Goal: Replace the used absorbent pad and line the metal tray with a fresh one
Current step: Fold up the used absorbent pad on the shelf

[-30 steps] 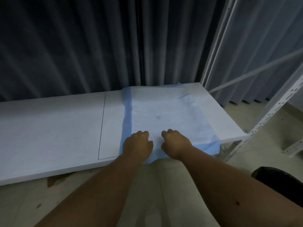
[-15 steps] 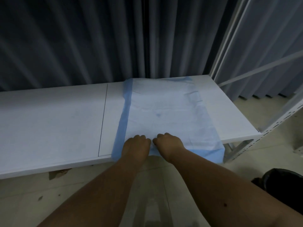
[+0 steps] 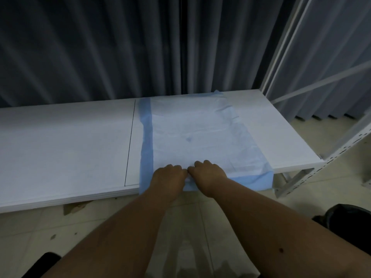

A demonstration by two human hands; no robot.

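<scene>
Nearest the camera, two bare forearms are reaching forward over a pale tiled floor point(image 3: 30, 233); a dark object point(image 3: 349, 219) is sitting at the lower right edge, another dark shape point(image 3: 43, 263) at the lower left, and neither can be identified.

The left hand point(image 3: 168, 177) and the right hand point(image 3: 208, 174) are lying side by side, knuckles touching or nearly so, at the near edge of the pad point(image 3: 190, 133); the fingers of both are curling down onto the pad's near white margin, bunching it between them; each hand is gripping the pad there.

The pad is lying flat on the white shelf point(image 3: 66, 145), towards its right end; its near blue border is hanging over the shelf's front edge; blue strips are running along its left and right sides; the white centre is showing a small dark spot point(image 3: 189, 139); the far right corner is lying creased. No metal tray can be told apart from the shelf.

A thin dark seam point(image 3: 130, 141) is running across the shelf just left of the pad; a perforated white rack post point(image 3: 345, 149) is standing at the shelf's right end.

Behind the shelf, a dark pleated curtain point(image 3: 90, 49) is hanging across the whole width.
</scene>
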